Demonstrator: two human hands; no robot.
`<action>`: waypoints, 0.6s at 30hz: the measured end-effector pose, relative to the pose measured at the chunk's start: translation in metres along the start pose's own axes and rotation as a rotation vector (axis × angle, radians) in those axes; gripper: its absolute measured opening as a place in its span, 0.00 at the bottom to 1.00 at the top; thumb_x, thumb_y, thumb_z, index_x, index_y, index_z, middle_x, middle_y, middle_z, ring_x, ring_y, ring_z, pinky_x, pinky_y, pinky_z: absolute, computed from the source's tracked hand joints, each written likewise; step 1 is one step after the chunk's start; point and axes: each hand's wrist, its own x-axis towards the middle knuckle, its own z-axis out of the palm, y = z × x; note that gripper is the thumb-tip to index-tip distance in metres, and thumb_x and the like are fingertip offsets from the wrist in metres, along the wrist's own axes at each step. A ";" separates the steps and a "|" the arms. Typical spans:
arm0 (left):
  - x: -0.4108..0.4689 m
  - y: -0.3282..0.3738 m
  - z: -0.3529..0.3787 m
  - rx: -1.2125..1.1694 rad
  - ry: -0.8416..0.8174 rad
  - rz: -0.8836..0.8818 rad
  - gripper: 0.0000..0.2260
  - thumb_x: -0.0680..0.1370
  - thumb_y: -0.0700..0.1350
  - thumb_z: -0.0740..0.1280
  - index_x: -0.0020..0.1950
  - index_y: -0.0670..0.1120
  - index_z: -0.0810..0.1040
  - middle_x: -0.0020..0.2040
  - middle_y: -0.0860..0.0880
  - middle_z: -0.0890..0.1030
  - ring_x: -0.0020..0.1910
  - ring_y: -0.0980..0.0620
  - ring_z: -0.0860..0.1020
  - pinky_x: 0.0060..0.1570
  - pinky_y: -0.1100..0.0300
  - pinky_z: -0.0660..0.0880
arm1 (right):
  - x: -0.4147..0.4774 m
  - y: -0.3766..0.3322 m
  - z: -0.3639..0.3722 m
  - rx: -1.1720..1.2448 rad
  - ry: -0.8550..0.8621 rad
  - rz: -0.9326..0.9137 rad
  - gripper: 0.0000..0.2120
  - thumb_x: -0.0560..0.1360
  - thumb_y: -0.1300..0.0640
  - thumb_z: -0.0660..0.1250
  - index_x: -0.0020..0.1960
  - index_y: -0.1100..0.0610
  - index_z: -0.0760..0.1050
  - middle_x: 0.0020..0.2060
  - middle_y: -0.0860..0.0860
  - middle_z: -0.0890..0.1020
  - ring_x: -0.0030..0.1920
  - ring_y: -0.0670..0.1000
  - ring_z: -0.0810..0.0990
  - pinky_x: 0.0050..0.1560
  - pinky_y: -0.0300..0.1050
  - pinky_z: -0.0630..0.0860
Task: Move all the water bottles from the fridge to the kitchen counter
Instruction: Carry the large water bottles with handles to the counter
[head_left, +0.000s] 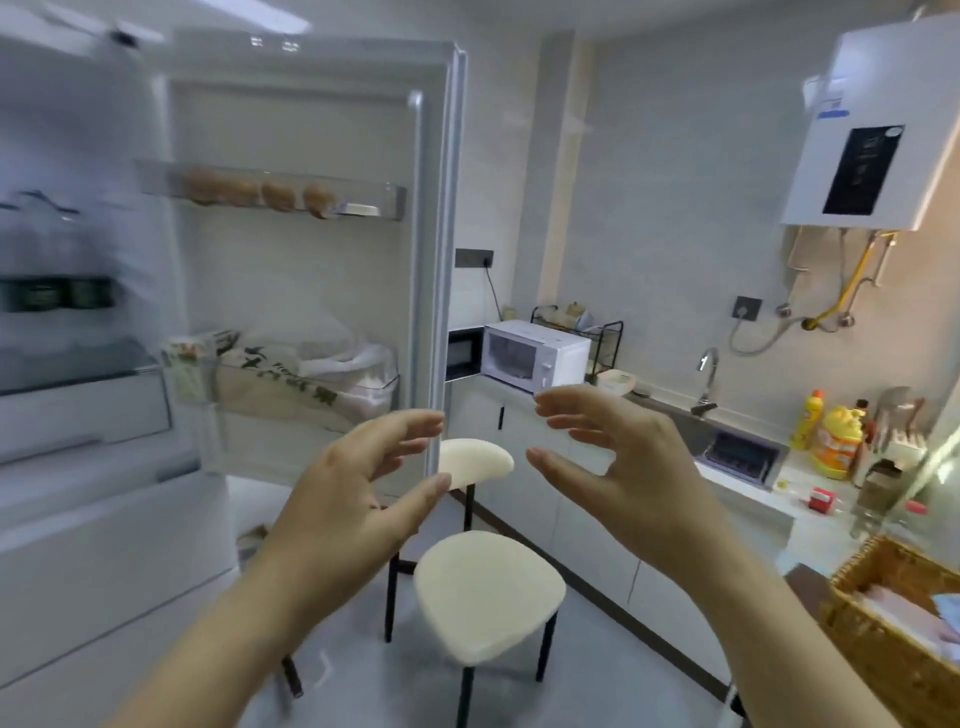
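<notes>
Both hands empty in mid-air, fridge open at my nine o'clock.

My left hand's fingers (410, 431) are spread and curled around nothing, and the right hand's fingers (566, 415) curve the same way; the left hand (353, 499) and right hand (623, 467) face each other, palms apart, above a cream chair (488, 592). Out at ten o'clock the fridge (78, 415) stands with its door (311, 260) swung wide; on an inner shelf I see what look like water bottles (47, 249) with dark labels, though blur keeps me from counting them. The door's upper bin holds brown eggs (260, 192). At two o'clock the counter (748, 478) runs past a white microwave (535, 353) and a sink (691, 426).
</notes>
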 end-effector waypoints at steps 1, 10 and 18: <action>-0.002 0.000 -0.002 0.018 0.024 -0.024 0.21 0.73 0.48 0.72 0.64 0.59 0.74 0.59 0.64 0.78 0.58 0.68 0.76 0.54 0.75 0.71 | 0.006 0.003 0.004 0.030 -0.013 -0.025 0.21 0.72 0.49 0.72 0.64 0.48 0.76 0.56 0.41 0.81 0.55 0.38 0.79 0.58 0.34 0.76; -0.026 0.002 -0.039 0.222 0.236 -0.179 0.20 0.73 0.47 0.72 0.63 0.59 0.75 0.58 0.66 0.78 0.58 0.71 0.75 0.57 0.76 0.70 | 0.048 -0.007 0.056 0.232 -0.124 -0.224 0.21 0.70 0.45 0.69 0.62 0.47 0.76 0.53 0.37 0.79 0.54 0.37 0.78 0.58 0.34 0.76; -0.050 -0.004 -0.087 0.294 0.363 -0.243 0.19 0.73 0.45 0.73 0.60 0.61 0.76 0.57 0.65 0.79 0.57 0.70 0.75 0.56 0.78 0.68 | 0.073 -0.057 0.100 0.347 -0.192 -0.344 0.22 0.71 0.49 0.70 0.64 0.50 0.76 0.56 0.40 0.80 0.55 0.39 0.79 0.59 0.38 0.76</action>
